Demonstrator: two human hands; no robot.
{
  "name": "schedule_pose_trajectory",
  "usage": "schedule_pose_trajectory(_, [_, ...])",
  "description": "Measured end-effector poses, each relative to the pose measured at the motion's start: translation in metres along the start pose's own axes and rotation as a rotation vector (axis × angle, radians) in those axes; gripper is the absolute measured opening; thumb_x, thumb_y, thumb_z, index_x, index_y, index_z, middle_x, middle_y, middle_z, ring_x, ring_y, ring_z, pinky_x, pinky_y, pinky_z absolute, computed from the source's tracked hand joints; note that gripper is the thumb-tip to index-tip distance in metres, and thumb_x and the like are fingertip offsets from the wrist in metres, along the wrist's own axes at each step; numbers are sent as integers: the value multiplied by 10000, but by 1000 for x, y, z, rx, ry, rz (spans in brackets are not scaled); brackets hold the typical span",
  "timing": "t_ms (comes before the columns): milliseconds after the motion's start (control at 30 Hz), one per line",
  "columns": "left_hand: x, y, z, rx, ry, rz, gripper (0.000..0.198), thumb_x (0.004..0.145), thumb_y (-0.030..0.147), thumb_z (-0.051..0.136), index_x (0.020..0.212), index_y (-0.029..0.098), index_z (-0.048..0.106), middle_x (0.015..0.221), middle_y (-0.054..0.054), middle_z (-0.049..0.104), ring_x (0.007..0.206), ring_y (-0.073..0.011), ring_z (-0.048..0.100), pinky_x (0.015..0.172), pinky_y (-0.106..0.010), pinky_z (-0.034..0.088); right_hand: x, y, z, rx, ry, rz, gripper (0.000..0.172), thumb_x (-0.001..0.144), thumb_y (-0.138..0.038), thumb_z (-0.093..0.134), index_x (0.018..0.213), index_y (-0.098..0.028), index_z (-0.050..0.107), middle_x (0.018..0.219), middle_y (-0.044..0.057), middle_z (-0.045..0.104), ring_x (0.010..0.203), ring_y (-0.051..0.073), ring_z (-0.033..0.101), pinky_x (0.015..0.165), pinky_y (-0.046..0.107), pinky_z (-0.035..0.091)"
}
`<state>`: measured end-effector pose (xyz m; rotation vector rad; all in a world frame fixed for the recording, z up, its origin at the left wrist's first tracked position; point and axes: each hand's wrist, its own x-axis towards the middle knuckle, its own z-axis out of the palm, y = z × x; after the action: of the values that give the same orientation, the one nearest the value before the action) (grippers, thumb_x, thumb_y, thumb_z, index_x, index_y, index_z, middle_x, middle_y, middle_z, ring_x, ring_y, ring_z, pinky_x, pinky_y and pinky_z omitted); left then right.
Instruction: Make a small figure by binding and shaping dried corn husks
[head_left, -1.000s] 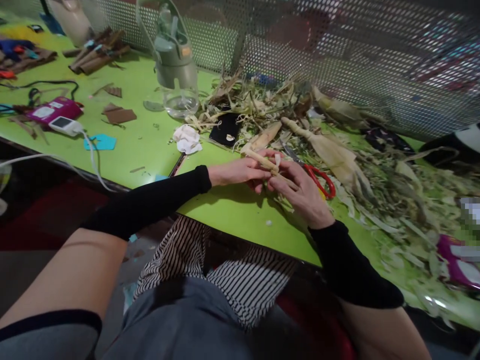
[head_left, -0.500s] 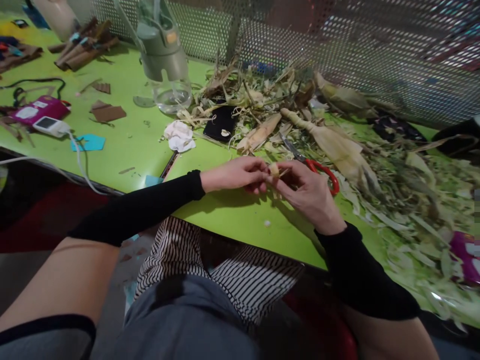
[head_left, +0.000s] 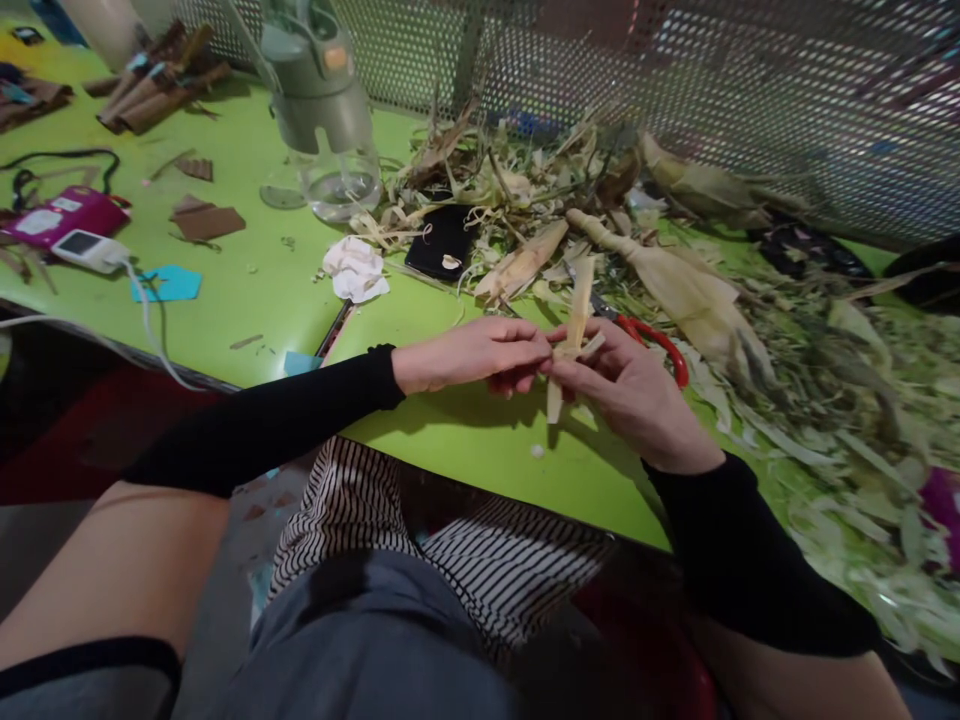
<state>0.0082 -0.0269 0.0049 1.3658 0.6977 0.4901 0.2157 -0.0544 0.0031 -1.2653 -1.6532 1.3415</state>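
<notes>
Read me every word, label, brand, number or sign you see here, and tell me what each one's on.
No text can be read.
Purple pack: pale patches with marks, too blurred to read.
White device: any text on its screen is too small to read.
Bottle: orange patch, no readable text.
Husk strip: none visible.

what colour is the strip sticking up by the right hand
Pale yellow; the strip shows best in the head view, the only one.

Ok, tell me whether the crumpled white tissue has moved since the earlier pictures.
No: the tissue lies at the visible far end of the dark table seam, as before; the view shifted.
</notes>
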Motion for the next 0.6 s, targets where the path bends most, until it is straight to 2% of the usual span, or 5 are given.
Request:
schedule_pose_trajectory(167, [-5, 1, 1, 156, 85, 60, 315, 1010, 187, 551, 701, 169, 496, 625, 66, 505, 559, -46, 443, 560, -204, 340, -2, 1, 4, -138, 19, -43, 488, 756, -611, 891, 975, -238, 663, 736, -15, 692, 578, 142, 621, 515, 281, 498])
schedule_pose_trajectory(267, [-8, 2, 2, 77, 97, 107, 310, 973, 173, 564, 672, 166, 490, 605, 77, 456, 558, -39, 391, 568, -197, 307, -3, -3, 4, -141, -13, -66, 445, 793, -632, 855, 919, -253, 659, 691, -22, 663, 542, 138, 596, 477, 280, 470])
schedule_pose_trajectory(433, [-10, 2, 5, -83, 94, 127, 253, 937, 223, 578, 697, 171, 519, 606, 76, 466, 557, -46, 377, 570, -188, 315, -5, -5, 3, -74, -49, -86, 426, 842, -675, 791, 908, -278, 651, 698, -25, 655, 554, 146, 614, 511, 298, 501])
schedule_pose_trajectory(600, [-8, -6, 2, -59, 36, 82, 260, 942, 287, 582, 714, 176, 524, 649, 57, 516, 574, -57, 453, 573, -194, 350, -6, -2, 5, -53, -9, -65, 439, 855, -628, 805, 1036, -275, 616, 701, -33, 669, 581, 154, 629, 554, 297, 513])
